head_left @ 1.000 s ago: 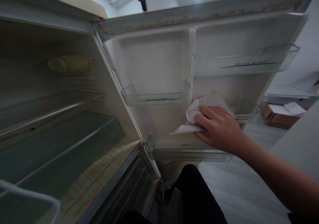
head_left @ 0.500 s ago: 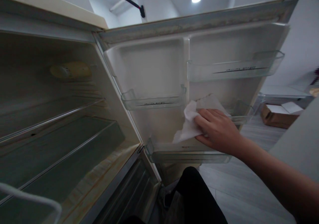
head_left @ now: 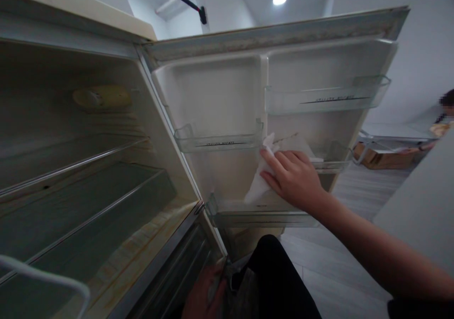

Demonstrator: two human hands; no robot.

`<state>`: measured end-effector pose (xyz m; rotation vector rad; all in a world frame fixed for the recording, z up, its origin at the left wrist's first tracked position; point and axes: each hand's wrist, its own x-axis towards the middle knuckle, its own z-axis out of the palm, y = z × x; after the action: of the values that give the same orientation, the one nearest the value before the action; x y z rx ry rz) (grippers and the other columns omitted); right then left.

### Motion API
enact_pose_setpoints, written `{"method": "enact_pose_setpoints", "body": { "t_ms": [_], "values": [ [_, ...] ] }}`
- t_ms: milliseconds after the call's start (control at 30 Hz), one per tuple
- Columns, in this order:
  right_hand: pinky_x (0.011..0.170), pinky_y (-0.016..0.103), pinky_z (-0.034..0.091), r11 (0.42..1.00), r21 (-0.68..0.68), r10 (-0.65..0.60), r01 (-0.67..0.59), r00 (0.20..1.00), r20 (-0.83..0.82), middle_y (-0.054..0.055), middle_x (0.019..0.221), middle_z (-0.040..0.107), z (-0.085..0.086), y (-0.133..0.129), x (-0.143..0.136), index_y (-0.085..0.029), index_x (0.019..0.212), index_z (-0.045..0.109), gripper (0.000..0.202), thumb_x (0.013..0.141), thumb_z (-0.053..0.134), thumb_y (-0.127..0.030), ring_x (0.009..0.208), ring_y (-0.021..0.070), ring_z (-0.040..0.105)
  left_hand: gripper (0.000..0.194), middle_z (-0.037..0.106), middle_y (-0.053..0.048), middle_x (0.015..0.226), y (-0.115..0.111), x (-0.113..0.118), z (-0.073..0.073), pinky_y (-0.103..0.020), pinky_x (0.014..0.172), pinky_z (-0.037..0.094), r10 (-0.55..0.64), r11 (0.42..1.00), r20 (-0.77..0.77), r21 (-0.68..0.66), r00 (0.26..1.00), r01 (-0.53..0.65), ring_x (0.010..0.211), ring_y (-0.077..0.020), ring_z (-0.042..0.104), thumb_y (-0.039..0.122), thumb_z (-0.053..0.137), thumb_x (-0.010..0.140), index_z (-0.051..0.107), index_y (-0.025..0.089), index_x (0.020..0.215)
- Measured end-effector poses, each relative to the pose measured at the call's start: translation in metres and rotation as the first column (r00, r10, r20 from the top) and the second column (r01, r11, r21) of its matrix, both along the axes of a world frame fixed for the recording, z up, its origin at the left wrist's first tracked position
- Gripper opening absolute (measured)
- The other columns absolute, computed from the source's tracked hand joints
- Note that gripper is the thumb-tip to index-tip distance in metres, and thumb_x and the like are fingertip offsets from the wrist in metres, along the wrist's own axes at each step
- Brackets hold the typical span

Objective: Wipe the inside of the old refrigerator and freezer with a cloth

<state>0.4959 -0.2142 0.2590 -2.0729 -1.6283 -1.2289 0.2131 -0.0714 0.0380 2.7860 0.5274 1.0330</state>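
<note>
My right hand (head_left: 294,174) is closed on a crumpled white wipe (head_left: 260,186). It presses the wipe to the inner face of the open refrigerator door (head_left: 227,177), close to the central rib and between the clear door shelves. Part of the wipe spreads out behind my fingers. My left hand (head_left: 205,293) is low in the frame, beside the lower edge of the refrigerator and my knee. It is dim and blurred, so its fingers are hard to make out.
Left of the door is the stained refrigerator interior with a glass shelf (head_left: 88,205) and a yellowish lamp cover (head_left: 102,96). A white curved bar (head_left: 46,277) crosses the lower left. At right, another person (head_left: 441,125) reaches to a cardboard box (head_left: 386,159).
My right hand has moved slightly left and up with the wipe. My left hand has come into view at the bottom. The door's outer edge has shifted left. Another person appears at right.
</note>
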Motion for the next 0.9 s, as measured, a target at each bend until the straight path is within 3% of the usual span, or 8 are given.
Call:
{"method": "enact_pose_setpoints", "body": {
  "t_ms": [67,133,200,267,400,533,667,900],
  "values": [
    [0.087,0.039,0.036,0.999,0.023,-0.043,0.041,0.998,0.049,0.012,0.101,0.065,-0.006,0.005,0.002,-0.012,0.149,0.039,0.057,0.099,0.048,-0.037,0.092,0.0259,0.055,0.026,0.066,-0.012,0.122,0.008,0.039,0.013,-0.039,0.096,0.054,-0.008,0.999,0.101,0.051,0.995,0.003,0.113,-0.0226,0.063,0.027,0.049,0.097,0.060,0.021,0.119],
    [0.086,0.039,0.036,0.998,0.024,-0.069,0.067,0.993,0.098,0.012,0.101,0.066,-0.009,0.003,0.007,-0.010,0.152,0.034,0.063,0.098,0.050,-0.038,0.091,0.0260,0.055,0.036,0.061,-0.016,0.133,0.016,0.080,0.028,-0.048,0.107,0.045,-0.034,0.977,0.142,0.212,0.989,0.003,0.129,-0.0296,0.053,0.030,0.056,0.093,0.055,0.017,0.127],
    [0.085,0.038,0.036,0.995,0.011,-0.103,0.102,0.985,0.139,0.012,0.098,0.065,-0.010,-0.003,0.017,-0.008,0.151,0.034,0.062,0.097,0.050,-0.034,0.089,0.0256,0.054,0.052,0.057,-0.017,0.140,0.023,0.112,0.040,-0.053,0.116,0.034,-0.057,0.955,0.043,0.294,0.997,0.042,0.137,-0.0321,0.046,0.037,0.057,0.093,0.048,0.013,0.138],
    [0.084,0.038,0.037,0.991,-0.010,-0.128,0.131,0.979,0.159,0.011,0.096,0.065,-0.010,-0.013,0.031,-0.007,0.148,0.039,0.058,0.096,0.051,-0.032,0.088,0.0257,0.054,0.051,0.062,-0.015,0.132,0.029,0.130,0.045,-0.053,0.118,0.030,-0.056,0.951,-0.078,0.301,0.995,0.077,0.129,-0.0306,0.052,0.042,0.056,0.094,0.051,0.014,0.135],
    [0.087,0.040,0.037,0.992,-0.005,-0.124,0.126,0.985,0.117,0.013,0.099,0.064,-0.016,-0.032,0.069,-0.009,0.141,0.048,0.055,0.092,0.056,-0.035,0.092,0.0275,0.054,0.040,0.068,-0.011,0.111,0.035,0.139,0.039,-0.046,0.105,0.041,-0.008,0.953,-0.161,0.297,0.987,0.056,0.108,-0.0279,0.060,0.040,0.056,0.093,0.060,0.015,0.123],
    [0.094,0.041,0.036,0.976,0.112,-0.197,0.188,0.977,0.079,0.014,0.106,0.063,-0.025,-0.028,0.095,-0.009,0.140,0.049,0.055,0.092,0.056,-0.033,0.100,0.0290,0.052,0.037,0.066,-0.012,0.109,0.026,0.151,0.036,-0.046,0.098,0.043,0.053,0.959,-0.140,0.282,0.989,-0.012,0.102,-0.0284,0.058,0.037,0.055,0.093,0.061,0.013,0.121],
    [0.101,0.043,0.034,0.959,0.167,-0.240,0.229,0.969,0.051,0.013,0.106,0.063,-0.026,0.001,0.093,-0.010,0.138,0.051,0.051,0.091,0.055,-0.030,0.101,0.0285,0.051,0.037,0.065,-0.013,0.108,0.018,0.166,0.039,-0.046,0.097,0.042,0.106,0.964,-0.145,0.258,0.984,-0.065,0.103,-0.0297,0.056,0.037,0.057,0.091,0.061,0.013,0.119],
    [0.111,0.044,0.031,0.973,0.191,-0.136,0.133,0.991,0.003,0.014,0.122,0.062,-0.032,0.037,0.079,-0.013,0.150,0.040,0.055,0.095,0.045,-0.023,0.115,0.0261,0.052,0.033,0.064,-0.011,0.106,0.020,0.173,0.038,-0.045,0.095,0.041,0.104,0.965,-0.129,0.252,0.986,-0.069,0.102,-0.0290,0.055,0.036,0.055,0.092,0.060,0.015,0.117]
  ]
}}
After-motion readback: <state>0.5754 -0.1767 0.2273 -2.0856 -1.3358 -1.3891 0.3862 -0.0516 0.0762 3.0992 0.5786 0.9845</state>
